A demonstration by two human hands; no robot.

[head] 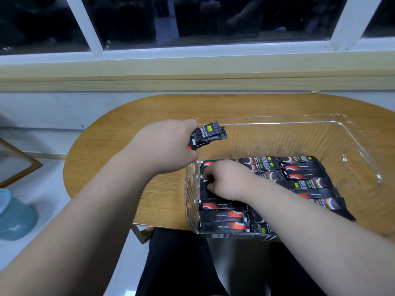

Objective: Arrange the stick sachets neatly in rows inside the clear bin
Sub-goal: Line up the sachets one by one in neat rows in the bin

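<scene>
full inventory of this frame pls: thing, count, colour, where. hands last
bin: one, clear plastic, on the right part of the table
laid sachets: many, black with red or white marks, lying in three columns in the near half of the bin
bundle of sachets: a few, black, held above the bin's far left corner
table: one, wood, rounded end, under the window
window: one, white frame, dark panes, top
sill: one, cream, below the window
blue thing: one, blurred, on the floor at left
wooden frame: one, at the left edge
trousers: dark, at the bottom
left grip: holds the bundle
right grip: seems to pinch a sachet in the left column
</scene>
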